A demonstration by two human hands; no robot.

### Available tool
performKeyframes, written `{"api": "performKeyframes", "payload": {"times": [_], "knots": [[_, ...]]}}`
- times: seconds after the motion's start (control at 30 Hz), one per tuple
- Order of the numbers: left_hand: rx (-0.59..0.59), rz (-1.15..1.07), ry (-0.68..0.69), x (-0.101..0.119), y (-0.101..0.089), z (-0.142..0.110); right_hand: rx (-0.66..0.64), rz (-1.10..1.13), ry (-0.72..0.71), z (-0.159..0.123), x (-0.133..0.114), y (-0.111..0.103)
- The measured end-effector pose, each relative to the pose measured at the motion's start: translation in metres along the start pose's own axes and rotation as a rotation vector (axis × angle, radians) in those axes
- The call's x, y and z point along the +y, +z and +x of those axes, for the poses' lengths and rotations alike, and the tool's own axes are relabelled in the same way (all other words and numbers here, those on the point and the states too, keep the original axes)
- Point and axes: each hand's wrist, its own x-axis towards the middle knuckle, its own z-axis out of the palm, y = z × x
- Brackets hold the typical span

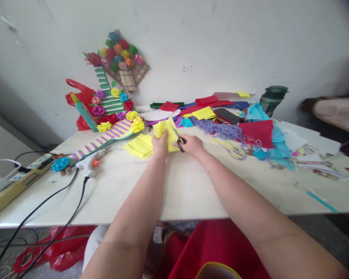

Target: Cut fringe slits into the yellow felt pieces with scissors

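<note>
Bare forearms (139, 201) reach over a white counter (192, 190). On its left side lies a striped board (109, 135) trimmed with flowers, and toward the right sits a tangled heap of purple yarn (221, 130). A white glue gun (86, 166) rests just beside the board's near end. One yellow sheet (172, 136) is at the middle, toward the back, with more yellow pieces (138, 147) just left of it. The left hand (160, 144) pinches the sheet, thumb on top; the right hand (193, 145) is curled around the handles of scissors (179, 139). Whether their blades bite into the sheet, I cannot tell.
</note>
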Motion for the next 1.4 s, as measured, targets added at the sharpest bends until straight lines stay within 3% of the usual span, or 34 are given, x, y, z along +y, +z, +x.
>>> {"api": "performKeyframes", "payload": {"times": [0.63, 1.4], "knots": [[-0.004, -0.021, -0.003, 0.0008, 0.0009, -0.0016, 0.033, -0.032, -0.009, -0.0003, -0.0021, 0.0005], [0.013, -0.06, -0.025, 0.0085, 0.0039, -0.0086, 0.016, 0.141, -0.019, 0.0018, 0.0009, 0.0016]]}}
